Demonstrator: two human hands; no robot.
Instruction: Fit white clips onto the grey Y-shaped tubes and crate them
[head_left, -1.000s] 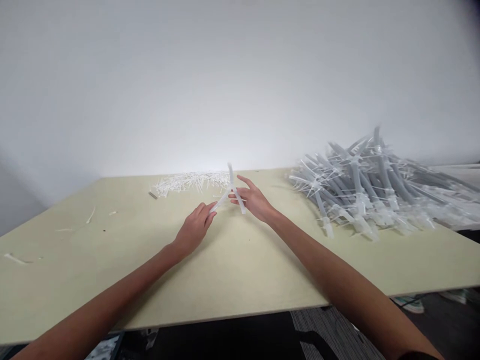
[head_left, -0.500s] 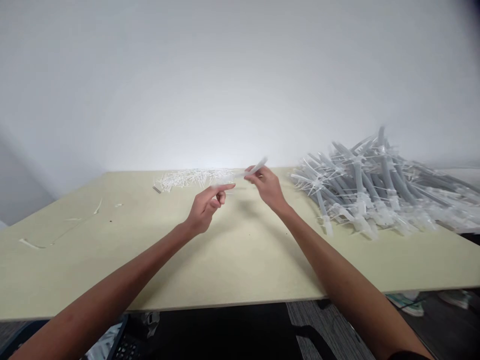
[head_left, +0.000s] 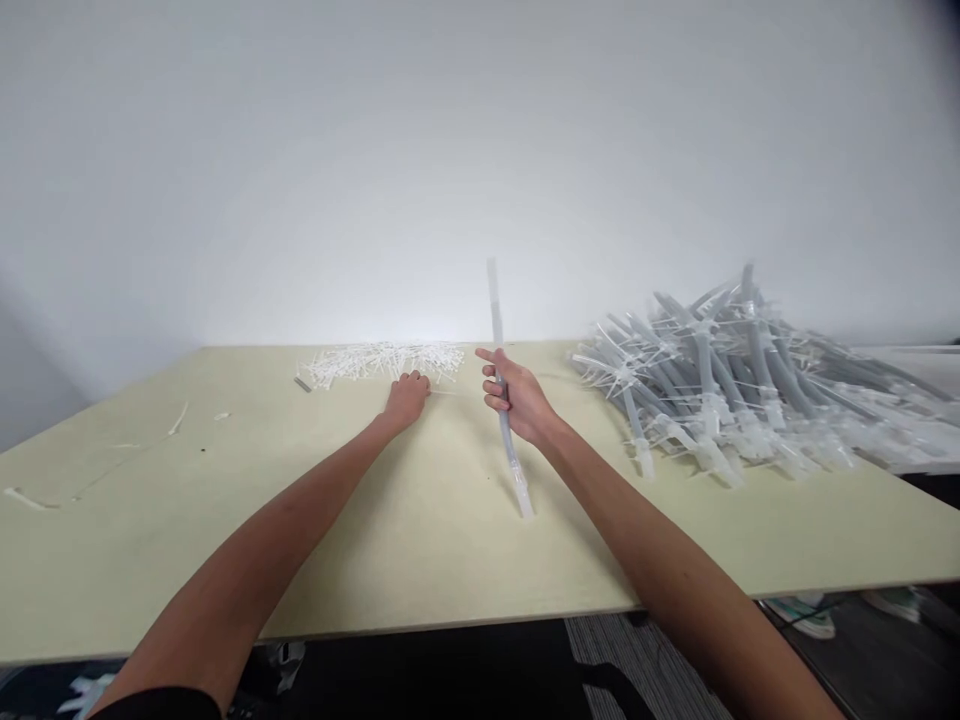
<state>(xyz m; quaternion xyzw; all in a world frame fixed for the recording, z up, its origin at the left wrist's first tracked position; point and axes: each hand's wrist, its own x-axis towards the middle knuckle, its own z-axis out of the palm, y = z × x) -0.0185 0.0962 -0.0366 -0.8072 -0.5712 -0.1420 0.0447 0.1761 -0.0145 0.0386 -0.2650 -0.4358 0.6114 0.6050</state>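
While the right hand (head_left: 517,398) clamps a thin gray tube (head_left: 496,316) nearly upright, its white lower end (touching the table (head_left: 150,530) or just above it, hard to tell) points down. The left hand (head_left: 407,398) lies apart, open and palm down, just beside a heap of white plastic strips (head_left: 382,365). A big pile of gray tubes (head_left: 712,385) sits off to the right.
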